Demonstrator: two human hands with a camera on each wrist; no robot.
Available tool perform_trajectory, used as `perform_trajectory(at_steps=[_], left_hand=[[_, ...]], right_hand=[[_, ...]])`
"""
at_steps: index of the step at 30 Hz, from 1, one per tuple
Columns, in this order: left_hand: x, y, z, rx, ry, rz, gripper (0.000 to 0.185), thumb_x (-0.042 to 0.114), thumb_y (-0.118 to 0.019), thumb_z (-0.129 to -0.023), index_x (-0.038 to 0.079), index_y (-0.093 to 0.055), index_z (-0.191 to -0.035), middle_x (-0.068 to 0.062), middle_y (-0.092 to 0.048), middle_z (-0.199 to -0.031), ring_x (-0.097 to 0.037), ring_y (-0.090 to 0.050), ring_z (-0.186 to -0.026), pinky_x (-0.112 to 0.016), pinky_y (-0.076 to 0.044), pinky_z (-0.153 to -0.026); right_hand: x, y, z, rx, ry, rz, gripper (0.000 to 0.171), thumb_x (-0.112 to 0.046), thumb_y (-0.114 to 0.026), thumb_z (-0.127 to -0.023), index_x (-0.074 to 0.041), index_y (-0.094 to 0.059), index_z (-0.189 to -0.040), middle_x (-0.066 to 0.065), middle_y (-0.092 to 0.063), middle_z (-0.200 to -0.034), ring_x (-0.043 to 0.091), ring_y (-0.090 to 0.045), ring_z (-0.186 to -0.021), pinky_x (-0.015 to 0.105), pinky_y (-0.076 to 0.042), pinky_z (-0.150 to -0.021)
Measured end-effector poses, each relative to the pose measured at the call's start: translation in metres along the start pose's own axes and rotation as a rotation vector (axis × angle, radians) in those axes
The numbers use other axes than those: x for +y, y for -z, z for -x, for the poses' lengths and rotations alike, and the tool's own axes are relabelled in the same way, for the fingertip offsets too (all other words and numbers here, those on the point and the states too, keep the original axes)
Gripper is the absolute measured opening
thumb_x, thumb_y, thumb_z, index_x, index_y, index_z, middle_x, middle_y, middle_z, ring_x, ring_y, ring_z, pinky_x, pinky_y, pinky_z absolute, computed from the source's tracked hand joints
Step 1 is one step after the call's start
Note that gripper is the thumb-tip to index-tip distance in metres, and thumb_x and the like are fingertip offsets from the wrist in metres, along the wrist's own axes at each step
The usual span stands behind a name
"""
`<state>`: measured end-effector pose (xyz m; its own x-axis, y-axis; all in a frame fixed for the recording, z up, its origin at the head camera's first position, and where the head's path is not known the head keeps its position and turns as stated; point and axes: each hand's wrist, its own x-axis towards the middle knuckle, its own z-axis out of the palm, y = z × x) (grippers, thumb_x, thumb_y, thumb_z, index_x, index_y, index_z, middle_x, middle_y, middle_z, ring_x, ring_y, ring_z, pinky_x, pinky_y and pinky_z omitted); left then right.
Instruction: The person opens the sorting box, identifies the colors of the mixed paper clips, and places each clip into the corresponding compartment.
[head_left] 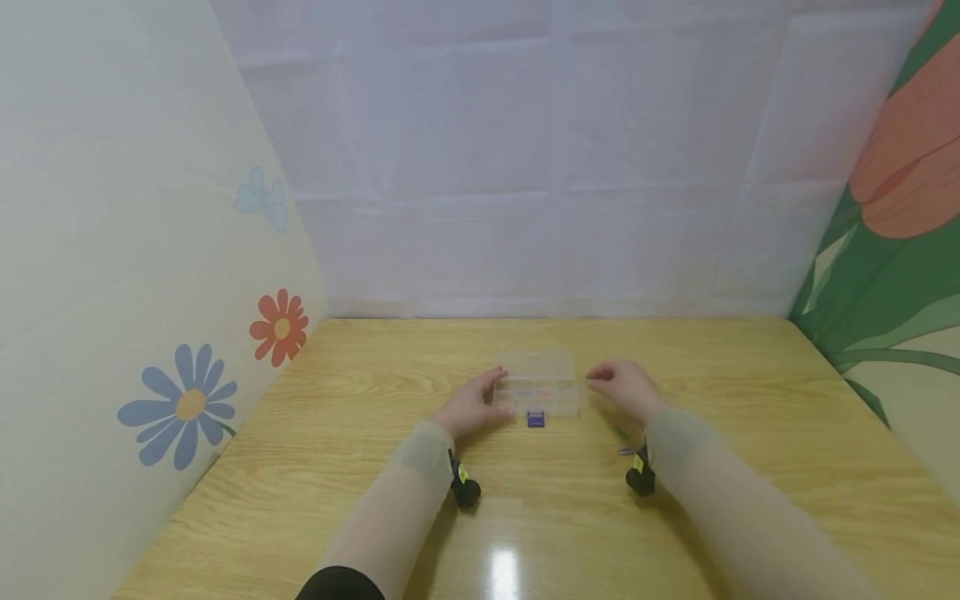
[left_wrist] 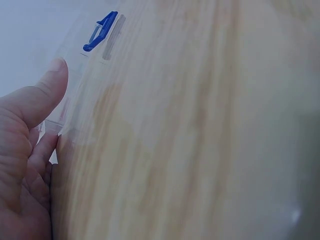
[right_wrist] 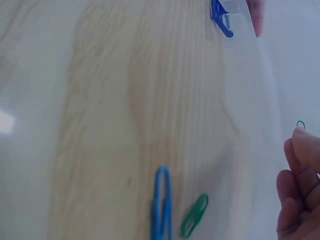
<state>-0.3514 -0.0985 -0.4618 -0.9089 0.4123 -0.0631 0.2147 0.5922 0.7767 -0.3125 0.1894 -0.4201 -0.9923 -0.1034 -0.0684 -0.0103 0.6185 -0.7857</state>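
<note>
A clear plastic box (head_left: pixel 551 406) with inner compartments stands on the table, its lid (head_left: pixel 535 364) tipped back. Small bluish and reddish items lie inside. On the box's front hangs a blue latch (head_left: pixel 536 419). My left hand (head_left: pixel 474 405) holds the box's left end, thumb along the front and fingers at the side. To the right of the box, my right hand (head_left: pixel 624 387) pinches a green paper clip (right_wrist: pixel 300 123) between thumb and fingertips; only its looped end shows. The other fingers of that hand are curled.
On the table near my right wrist lie a blue paper clip (right_wrist: pixel 162 205) and a green paper clip (right_wrist: pixel 194 216). The wooden table (head_left: pixel 360 358) meets a white cloth backdrop (head_left: pixel 450 167) at the back, with flower-patterned panels on both sides.
</note>
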Motion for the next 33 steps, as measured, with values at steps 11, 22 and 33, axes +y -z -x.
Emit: perform_trajectory(at_steps=[11,22,33], left_hand=[[-0.003,0.000,-0.001,0.002,0.010,0.008,0.082,0.033,-0.079,-0.080,0.024,-0.036,-0.149,0.012,-0.023,-0.157,-0.018,-0.022,-0.143,-0.040,-0.017,-0.117],[-0.004,-0.001,-0.001,0.008,0.006,0.002,0.082,0.034,-0.079,-0.079,0.025,-0.037,-0.149,0.012,-0.024,-0.156,-0.018,-0.023,-0.143,-0.042,-0.017,-0.117],[-0.004,-0.001,-0.002,0.011,0.008,0.018,0.081,0.033,-0.080,-0.079,0.023,-0.038,-0.148,0.011,-0.025,-0.156,-0.019,-0.023,-0.143,-0.042,-0.017,-0.117]], right_hand=[[-0.016,-0.019,-0.017,0.034,0.077,0.118,0.018,-0.011,-0.062,-0.092,-0.002,-0.067,-0.107,0.015,-0.067,-0.109,0.032,-0.060,-0.103,0.047,-0.048,-0.093],[-0.022,-0.028,-0.019,0.052,0.070,0.169,0.016,-0.012,-0.062,-0.093,-0.005,-0.068,-0.106,0.012,-0.067,-0.108,0.030,-0.060,-0.103,0.047,-0.047,-0.093],[-0.018,-0.031,-0.021,0.047,0.057,0.145,0.020,-0.016,-0.063,-0.093,-0.005,-0.067,-0.109,0.012,-0.067,-0.111,0.030,-0.060,-0.104,0.048,-0.046,-0.095]])
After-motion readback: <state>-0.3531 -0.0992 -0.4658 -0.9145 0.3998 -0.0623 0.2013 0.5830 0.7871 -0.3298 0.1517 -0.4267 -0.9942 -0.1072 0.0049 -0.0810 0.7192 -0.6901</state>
